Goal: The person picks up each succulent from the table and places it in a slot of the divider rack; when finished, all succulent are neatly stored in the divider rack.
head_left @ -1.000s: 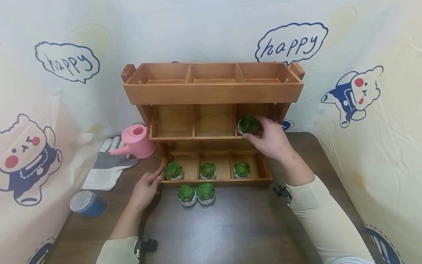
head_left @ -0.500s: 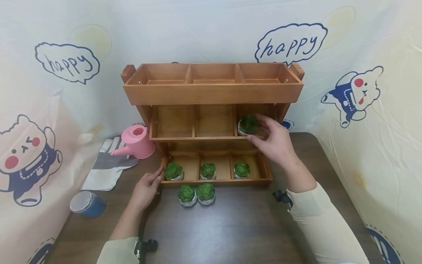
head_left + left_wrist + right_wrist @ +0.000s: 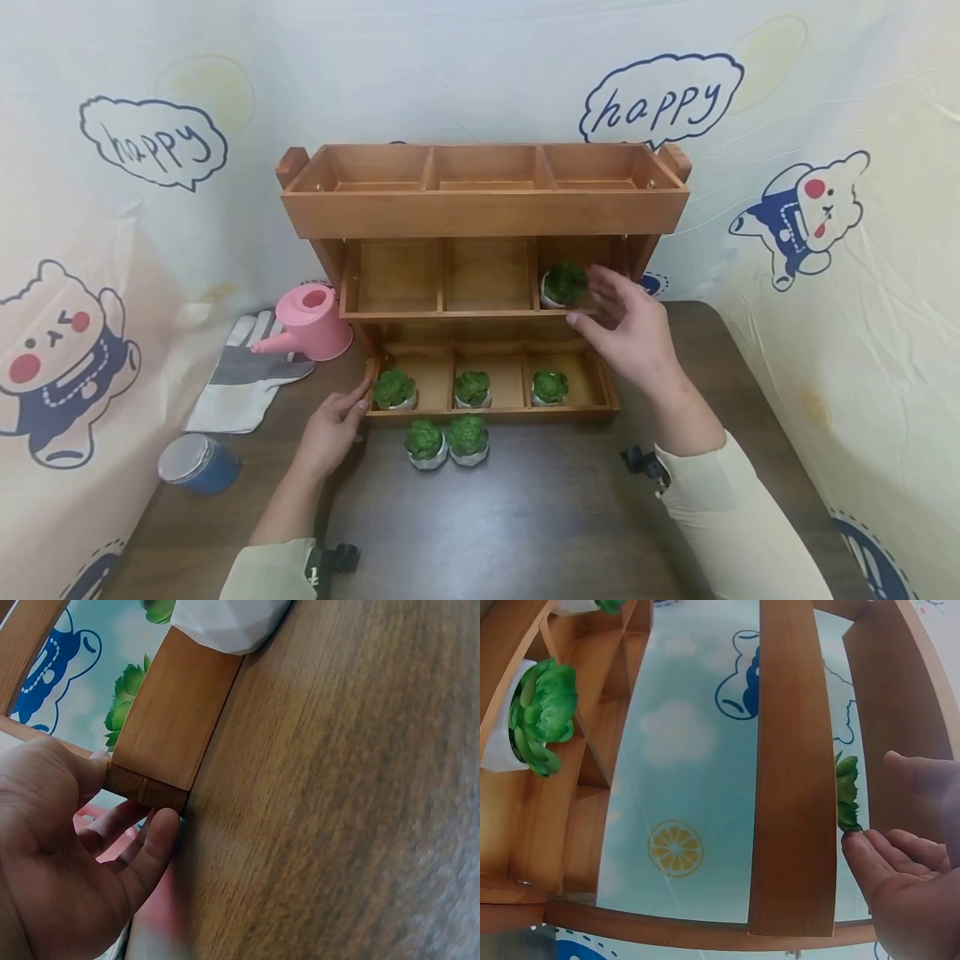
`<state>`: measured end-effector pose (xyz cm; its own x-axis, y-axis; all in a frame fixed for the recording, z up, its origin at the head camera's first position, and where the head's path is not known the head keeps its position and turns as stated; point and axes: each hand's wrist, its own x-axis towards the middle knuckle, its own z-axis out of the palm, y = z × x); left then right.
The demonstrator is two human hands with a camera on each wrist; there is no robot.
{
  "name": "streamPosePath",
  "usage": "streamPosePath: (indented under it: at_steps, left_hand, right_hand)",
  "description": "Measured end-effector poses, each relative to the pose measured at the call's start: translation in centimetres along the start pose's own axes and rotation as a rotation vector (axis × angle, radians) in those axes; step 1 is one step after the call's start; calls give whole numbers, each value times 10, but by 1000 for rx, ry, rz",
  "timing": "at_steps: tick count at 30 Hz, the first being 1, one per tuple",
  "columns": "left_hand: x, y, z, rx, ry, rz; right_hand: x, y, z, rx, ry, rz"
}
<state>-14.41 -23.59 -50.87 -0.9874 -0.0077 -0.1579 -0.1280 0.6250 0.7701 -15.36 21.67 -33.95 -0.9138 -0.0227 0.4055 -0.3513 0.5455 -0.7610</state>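
A three-tier wooden plant stand [image 3: 483, 214] stands at the back of the table. In its middle tier's right compartment sits a potted artificial succulent [image 3: 564, 285]. My right hand [image 3: 637, 337] is just right of that plant, thumb and fingers spread apart, holding nothing. The right wrist view shows fingertips close to its leaves [image 3: 846, 795], its pot hidden behind the front board. My left hand [image 3: 330, 429] grips the lower tier's front left corner [image 3: 146, 791] between thumb and fingers. Lower-tier succulents [image 3: 393, 389] fill one spot per compartment.
Two more succulents, a left one [image 3: 425, 443] and a right one [image 3: 468, 439], stand on the table before the stand. Left of it are a pink watering can [image 3: 311, 321], white-and-grey gloves [image 3: 243, 375] and a blue jar [image 3: 201, 463]. A printed cloth hangs behind.
My right hand has let go of the middle-tier succulent and moved slightly right and down, its fingers opening. The plant stays in its compartment. My left hand has not moved.
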Motion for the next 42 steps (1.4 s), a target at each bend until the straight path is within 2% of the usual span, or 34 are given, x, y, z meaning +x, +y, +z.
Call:
streamPosePath:
  at_steps: [11, 16, 20, 27, 33, 42]
  left_hand:
    - [1, -1, -2, 13, 4, 0]
    - [2, 0, -2, 24, 3, -4]
    - [2, 0, -1, 22, -2, -1]
    - [3, 0, -1, 7, -4, 8]
    - [2, 0, -1, -1, -12, 5]
    - [1, 0, -2, 20, -6, -3]
  right_hand:
    - [-19, -6, 0, 33, 10, 44]
    - [-27, -7, 4, 66, 6, 9]
    - [-33, -5, 9, 104, 1, -17]
    - [-46, -4, 20, 122, -40, 6]
    - [-55, -5, 29, 157, -44, -7]
    - [-68, -4, 46, 207, -72, 2]
